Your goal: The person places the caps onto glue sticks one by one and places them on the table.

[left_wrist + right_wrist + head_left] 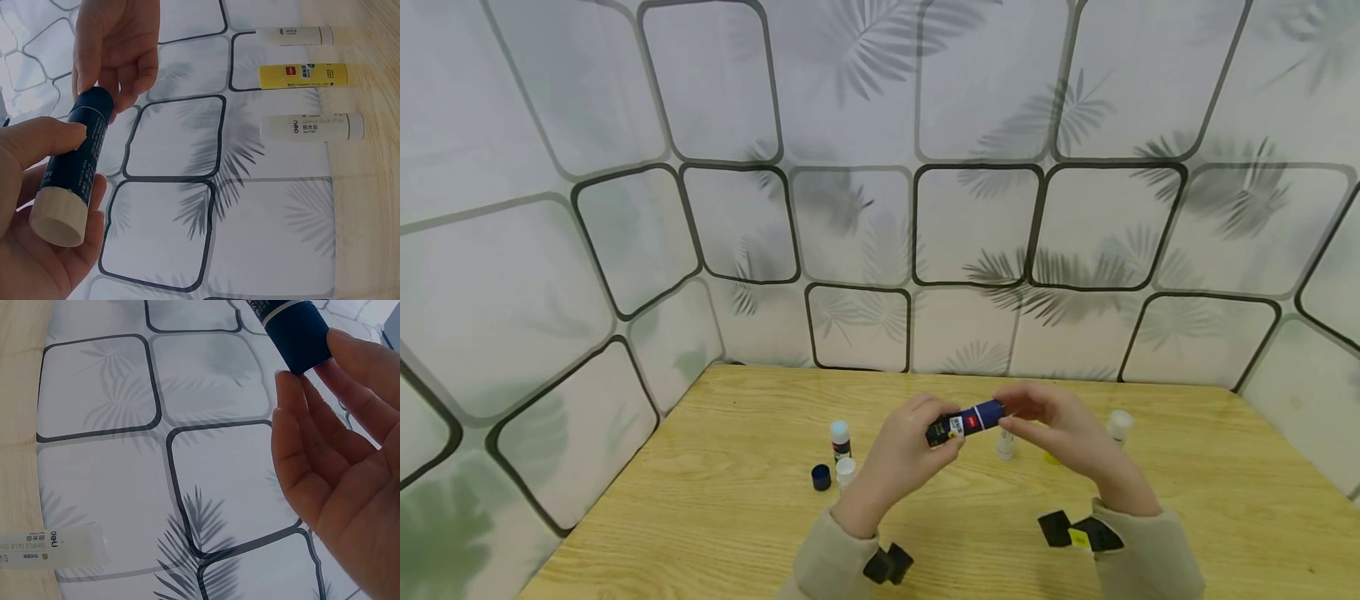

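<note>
My left hand (904, 446) grips a dark blue glue stick (78, 159) by its body, thumb along the label, and holds it tilted above the table. Its pale base faces the left wrist camera. At the other end sits a blue cap (299, 337) with a white line at its edge. My right hand (1063, 425) pinches the end of that cap between thumb and fingertips. Beyond the hands stand a white glue stick (1004, 444), a yellow one (303, 75) partly hidden by my right hand in the head view, and another white glue stick (1120, 423).
Left of my left hand, a dark glue stick (841, 440) with a pale blue top stands behind a white-topped one (846, 470), which my wrist partly covers. A loose dark blue cap (821, 477) is beside them. A patterned curtain (857, 225) borders the wooden table (700, 517).
</note>
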`<state>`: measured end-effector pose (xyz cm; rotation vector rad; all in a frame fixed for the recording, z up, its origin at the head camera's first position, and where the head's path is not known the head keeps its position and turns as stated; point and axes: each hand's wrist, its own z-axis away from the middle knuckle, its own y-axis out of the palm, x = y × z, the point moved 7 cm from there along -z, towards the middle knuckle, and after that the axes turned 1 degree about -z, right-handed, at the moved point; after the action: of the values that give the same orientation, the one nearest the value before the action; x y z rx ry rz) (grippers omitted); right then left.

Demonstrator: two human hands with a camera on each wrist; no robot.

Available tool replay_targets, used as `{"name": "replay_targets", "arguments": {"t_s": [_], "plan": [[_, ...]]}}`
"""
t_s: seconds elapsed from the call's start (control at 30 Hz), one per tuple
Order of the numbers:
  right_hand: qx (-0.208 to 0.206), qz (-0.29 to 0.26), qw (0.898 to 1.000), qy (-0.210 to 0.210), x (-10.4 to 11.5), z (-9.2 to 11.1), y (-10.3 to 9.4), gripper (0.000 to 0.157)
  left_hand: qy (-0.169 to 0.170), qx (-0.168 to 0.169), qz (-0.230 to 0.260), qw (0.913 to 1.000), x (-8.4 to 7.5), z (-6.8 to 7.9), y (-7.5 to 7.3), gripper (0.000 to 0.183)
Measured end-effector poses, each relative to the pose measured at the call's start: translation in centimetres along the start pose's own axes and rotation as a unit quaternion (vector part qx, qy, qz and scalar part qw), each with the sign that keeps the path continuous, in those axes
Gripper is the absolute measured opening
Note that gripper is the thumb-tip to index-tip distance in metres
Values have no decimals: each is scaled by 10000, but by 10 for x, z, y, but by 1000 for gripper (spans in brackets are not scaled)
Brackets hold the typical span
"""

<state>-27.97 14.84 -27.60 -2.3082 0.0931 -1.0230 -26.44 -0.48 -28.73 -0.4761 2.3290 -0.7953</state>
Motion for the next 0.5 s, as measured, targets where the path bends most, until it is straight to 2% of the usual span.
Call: {"name": "replay_targets", "arguments": {"t_s": [0.3, 0.5], "plan": [[-158, -176, 9991, -348, 5, -2, 3, 21, 137, -224, 273, 9993, -2, 0, -9, 26], [-276, -146, 9991, -277, 4, -3, 4, 20, 184, -292, 268, 9990, -2, 1, -11, 25]]}}
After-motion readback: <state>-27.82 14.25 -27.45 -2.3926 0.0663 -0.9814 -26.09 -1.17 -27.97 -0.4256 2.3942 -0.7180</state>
